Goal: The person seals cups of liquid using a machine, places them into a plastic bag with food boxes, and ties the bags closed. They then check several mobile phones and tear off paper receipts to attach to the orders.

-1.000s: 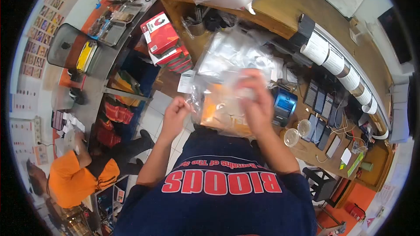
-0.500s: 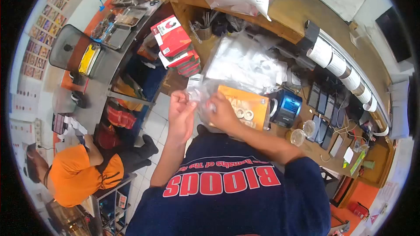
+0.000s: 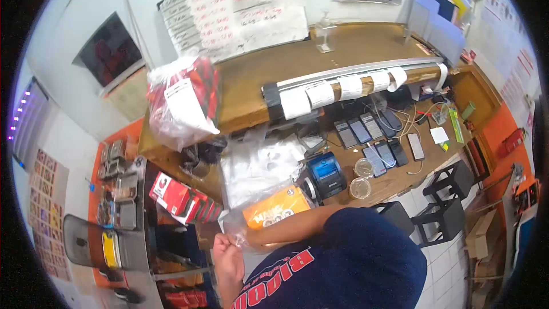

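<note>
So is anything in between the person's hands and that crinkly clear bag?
No, nothing visible. The left hand is already pinching the clear plastic bag at its edge. The right forearm reaches toward the same spot, but the right hand itself is hidden behind the bag. The orange box sits just beyond, on the counter.

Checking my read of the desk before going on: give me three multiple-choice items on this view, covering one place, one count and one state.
1. Where is the orange box?
A. On the desk beside the blue printer
B. On the upper counter
C. On a stool

2. How many clear round cups lie right of the printer?
A. One
B. Two
C. Four

3. What state is the left hand in?
A. Flat open on the desk
B. Gripping a phone
C. Closed on clear plastic

Answers:
1. A, the box lies just left of the printer.
2. B, two cups sit close together.
3. C, the fingers pinch crinkled film near the chest.
</note>
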A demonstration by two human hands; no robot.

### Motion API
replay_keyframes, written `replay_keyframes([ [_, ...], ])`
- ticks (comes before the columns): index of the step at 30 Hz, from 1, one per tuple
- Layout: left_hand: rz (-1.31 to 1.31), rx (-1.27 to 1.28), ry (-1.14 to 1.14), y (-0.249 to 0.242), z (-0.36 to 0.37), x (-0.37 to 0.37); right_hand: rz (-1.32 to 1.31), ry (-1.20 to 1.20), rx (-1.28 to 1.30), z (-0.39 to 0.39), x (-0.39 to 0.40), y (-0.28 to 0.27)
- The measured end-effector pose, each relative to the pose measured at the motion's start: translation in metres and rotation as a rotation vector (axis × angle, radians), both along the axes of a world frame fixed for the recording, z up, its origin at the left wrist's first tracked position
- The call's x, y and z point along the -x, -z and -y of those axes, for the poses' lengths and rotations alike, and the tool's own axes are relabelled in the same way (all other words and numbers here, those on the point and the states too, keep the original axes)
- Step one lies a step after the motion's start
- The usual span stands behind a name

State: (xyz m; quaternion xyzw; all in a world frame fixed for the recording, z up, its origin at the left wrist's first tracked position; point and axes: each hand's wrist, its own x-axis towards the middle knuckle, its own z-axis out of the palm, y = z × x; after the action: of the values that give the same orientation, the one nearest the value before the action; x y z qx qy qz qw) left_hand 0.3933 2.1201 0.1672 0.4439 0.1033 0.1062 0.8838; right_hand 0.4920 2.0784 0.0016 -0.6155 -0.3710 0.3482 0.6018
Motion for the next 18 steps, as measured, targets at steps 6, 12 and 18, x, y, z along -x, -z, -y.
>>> replay_keyframes([
  [6,0.042,-0.011,0.021,-0.018,-0.012,-0.004,0.28,-0.083,0.144,-0.027,-0.021,-0.004],
  [12,0.097,-0.156,0.043,-0.017,-0.025,0.008,0.718,-0.636,0.435,0.055,-0.089,-0.041],
  [18,0.207,-0.188,0.118,-0.009,-0.025,-0.005,0.848,-0.87,1.175,0.201,-0.123,-0.149],
])
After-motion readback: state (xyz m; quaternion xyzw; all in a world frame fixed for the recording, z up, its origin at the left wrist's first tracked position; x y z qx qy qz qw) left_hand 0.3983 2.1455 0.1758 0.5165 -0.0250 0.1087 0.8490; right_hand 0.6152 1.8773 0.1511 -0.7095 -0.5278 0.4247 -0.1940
